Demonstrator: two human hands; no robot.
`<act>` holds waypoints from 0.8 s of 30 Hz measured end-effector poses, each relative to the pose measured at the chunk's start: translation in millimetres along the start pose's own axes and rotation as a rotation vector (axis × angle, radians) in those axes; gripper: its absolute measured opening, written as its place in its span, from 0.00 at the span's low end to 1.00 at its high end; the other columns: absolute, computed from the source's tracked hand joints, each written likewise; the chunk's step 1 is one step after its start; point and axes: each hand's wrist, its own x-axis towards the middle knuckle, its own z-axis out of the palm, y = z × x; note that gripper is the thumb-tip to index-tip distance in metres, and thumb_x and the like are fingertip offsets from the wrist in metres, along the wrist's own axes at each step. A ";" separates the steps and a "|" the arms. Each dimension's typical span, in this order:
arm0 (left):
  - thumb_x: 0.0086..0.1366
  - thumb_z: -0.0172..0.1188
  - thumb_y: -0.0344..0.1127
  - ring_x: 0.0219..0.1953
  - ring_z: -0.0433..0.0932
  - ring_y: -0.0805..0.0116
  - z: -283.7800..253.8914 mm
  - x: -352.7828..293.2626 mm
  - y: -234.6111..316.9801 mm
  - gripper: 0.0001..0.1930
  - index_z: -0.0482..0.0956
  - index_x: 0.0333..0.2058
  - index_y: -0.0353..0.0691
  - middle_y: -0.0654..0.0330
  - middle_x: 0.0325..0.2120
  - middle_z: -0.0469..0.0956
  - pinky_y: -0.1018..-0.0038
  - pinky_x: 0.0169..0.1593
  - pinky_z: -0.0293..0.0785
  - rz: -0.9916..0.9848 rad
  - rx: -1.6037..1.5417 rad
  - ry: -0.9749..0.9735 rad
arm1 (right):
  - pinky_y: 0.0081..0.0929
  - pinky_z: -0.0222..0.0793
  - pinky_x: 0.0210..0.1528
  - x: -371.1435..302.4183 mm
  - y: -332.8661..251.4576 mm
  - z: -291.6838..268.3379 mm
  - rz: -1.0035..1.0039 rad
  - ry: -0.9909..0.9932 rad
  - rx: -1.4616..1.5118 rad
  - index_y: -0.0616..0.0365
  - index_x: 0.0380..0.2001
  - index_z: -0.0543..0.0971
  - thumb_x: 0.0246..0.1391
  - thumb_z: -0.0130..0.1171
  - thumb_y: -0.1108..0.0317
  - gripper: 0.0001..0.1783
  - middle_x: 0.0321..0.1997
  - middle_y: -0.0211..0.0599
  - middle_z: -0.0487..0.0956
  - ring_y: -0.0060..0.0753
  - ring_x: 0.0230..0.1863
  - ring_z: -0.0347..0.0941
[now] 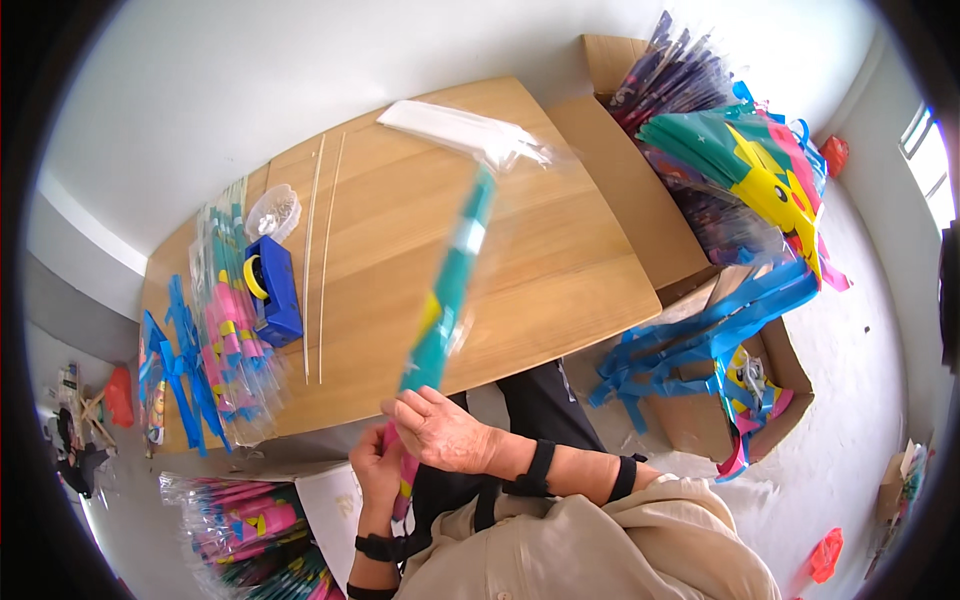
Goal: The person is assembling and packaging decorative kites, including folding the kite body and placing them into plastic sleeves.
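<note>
A narrow rolled kite [440, 315] in teal, yellow and pink slants up from my hands over the table. Part of it is blurred, with clear plastic showing along its side. My right hand [445, 430] is closed around its lower part. Just below, my left hand [375, 468] grips the pink bottom end. Beyond the kite's top end lies a stack of white plastic sleeves [450, 130] on the wooden table [560, 270].
Two thin sticks [325, 260], a blue tape dispenser [275, 295], a clear dish [272, 213] and wrapped kites [228, 330] lie at left. Cardboard boxes [620, 190] at right hold kites [740, 160] and blue ribbons [700, 330]. More packed kites [250, 520] sit below the table.
</note>
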 end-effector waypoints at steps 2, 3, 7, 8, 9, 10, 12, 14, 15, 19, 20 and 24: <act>0.56 0.61 0.22 0.28 0.71 0.80 10.6 18.1 5.8 0.05 0.75 0.31 0.36 0.67 0.23 0.75 0.79 0.32 0.69 0.081 -0.136 0.176 | 0.38 0.66 0.46 30.4 7.8 -14.0 -0.081 0.073 -0.056 0.68 0.26 0.78 0.36 0.57 0.67 0.14 0.49 0.49 0.71 0.46 0.48 0.68; 0.57 0.61 0.22 0.28 0.71 0.80 17.7 32.3 14.8 0.05 0.74 0.31 0.36 0.67 0.24 0.75 0.80 0.32 0.69 0.099 -0.263 0.244 | 0.42 0.65 0.48 43.1 12.3 -18.1 -0.103 0.139 -0.105 0.67 0.25 0.78 0.36 0.57 0.66 0.14 0.50 0.50 0.72 0.47 0.49 0.69; 0.56 0.62 0.22 0.26 0.68 0.81 40.8 96.6 -5.1 0.07 0.73 0.30 0.37 0.68 0.25 0.73 0.80 0.30 0.66 0.067 -0.599 0.283 | 0.47 0.62 0.51 69.3 53.2 8.0 0.073 0.184 -0.097 0.66 0.23 0.76 0.38 0.58 0.67 0.11 0.50 0.49 0.72 0.48 0.50 0.68; 0.55 0.64 0.23 0.25 0.68 0.79 45.1 109.0 -18.0 0.08 0.73 0.30 0.36 0.66 0.25 0.73 0.80 0.28 0.66 -0.002 -0.522 0.297 | 0.48 0.62 0.52 68.1 70.9 28.1 0.175 0.192 -0.050 0.66 0.22 0.75 0.38 0.57 0.68 0.10 0.50 0.49 0.72 0.48 0.51 0.68; 0.54 0.66 0.23 0.25 0.69 0.78 55.4 115.7 -31.3 0.09 0.73 0.30 0.35 0.64 0.25 0.73 0.79 0.28 0.67 -0.135 -0.432 0.319 | 0.46 0.62 0.53 56.2 85.6 46.4 0.265 0.132 -0.010 0.66 0.23 0.75 0.38 0.58 0.70 0.09 0.48 0.50 0.72 0.50 0.51 0.67; 0.52 0.67 0.24 0.24 0.70 0.76 70.3 118.8 -40.9 0.10 0.72 0.30 0.35 0.63 0.25 0.74 0.78 0.28 0.69 -0.268 -0.342 0.330 | 0.46 0.63 0.54 37.2 100.3 67.4 0.313 0.127 0.010 0.66 0.23 0.75 0.38 0.58 0.70 0.09 0.48 0.50 0.72 0.50 0.52 0.67; 0.51 0.69 0.25 0.26 0.73 0.72 91.1 112.2 -58.7 0.13 0.72 0.31 0.33 0.58 0.26 0.76 0.77 0.30 0.72 -0.319 -0.302 0.344 | 0.44 0.63 0.55 5.3 116.7 100.7 0.405 0.122 0.060 0.66 0.23 0.75 0.37 0.59 0.71 0.09 0.48 0.52 0.72 0.51 0.52 0.66; 0.53 0.67 0.23 0.32 0.77 0.69 90.9 103.6 -66.9 0.16 0.70 0.38 0.30 0.54 0.31 0.78 0.75 0.36 0.75 -0.333 -0.457 0.278 | 0.43 0.65 0.54 -1.8 106.6 97.4 0.343 0.121 -0.014 0.68 0.24 0.74 0.37 0.59 0.75 0.08 0.48 0.53 0.71 0.53 0.51 0.67; 0.54 0.66 0.22 0.34 0.77 0.68 90.6 95.4 -59.6 0.17 0.69 0.40 0.30 0.53 0.32 0.78 0.75 0.37 0.75 -0.313 -0.525 0.247 | 0.42 0.67 0.54 -5.7 103.1 94.1 0.323 0.116 -0.057 0.68 0.25 0.74 0.37 0.59 0.76 0.08 0.48 0.54 0.71 0.54 0.50 0.67; 0.58 0.61 0.20 0.37 0.79 0.67 79.2 67.9 -46.9 0.19 0.68 0.48 0.28 0.52 0.37 0.79 0.74 0.43 0.76 -0.349 -0.734 0.138 | 0.41 0.70 0.51 1.4 104.2 92.0 0.518 0.358 0.202 0.70 0.27 0.71 0.40 0.56 0.82 0.07 0.48 0.56 0.70 0.57 0.48 0.69; 0.59 0.60 0.20 0.37 0.80 0.68 72.4 56.1 -41.9 0.19 0.68 0.49 0.27 0.52 0.38 0.80 0.75 0.43 0.76 -0.365 -0.777 0.126 | 0.41 0.70 0.51 6.4 102.8 88.8 0.509 0.372 0.232 0.71 0.27 0.70 0.41 0.55 0.82 0.07 0.48 0.57 0.70 0.58 0.48 0.68; 0.62 0.57 0.23 0.33 0.81 0.65 28.7 6.2 -21.4 0.15 0.71 0.48 0.28 0.50 0.36 0.80 0.73 0.39 0.78 -0.472 -0.842 -0.300 | 0.42 0.70 0.51 21.8 102.8 82.1 0.506 0.415 0.279 0.71 0.27 0.68 0.43 0.53 0.85 0.06 0.48 0.58 0.69 0.60 0.47 0.68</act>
